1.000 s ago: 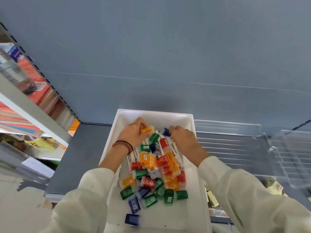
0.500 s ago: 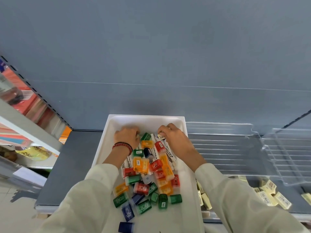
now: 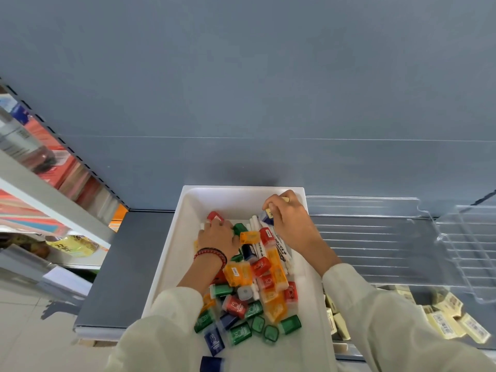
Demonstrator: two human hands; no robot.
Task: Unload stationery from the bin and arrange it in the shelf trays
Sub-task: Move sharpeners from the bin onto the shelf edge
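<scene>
A white bin stands on the grey shelf, heaped with small red, orange, green and blue plastic boxes and white markers. My left hand, with a beaded bracelet at the wrist, lies over the far left of the heap and its fingertips hold a red box. My right hand is at the bin's far right corner, fingers curled round a blue box lifted off the pile.
A clear plastic shelf tray with ribbed floor lies right of the bin, and a second clear tray beyond it. Cream-coloured packets sit on the shelf below. Books and packages fill the left shelving.
My left hand moved left and took a red box. My right hand shifted toward the bin's far right corner with a blue box. The camera drifted slightly.
</scene>
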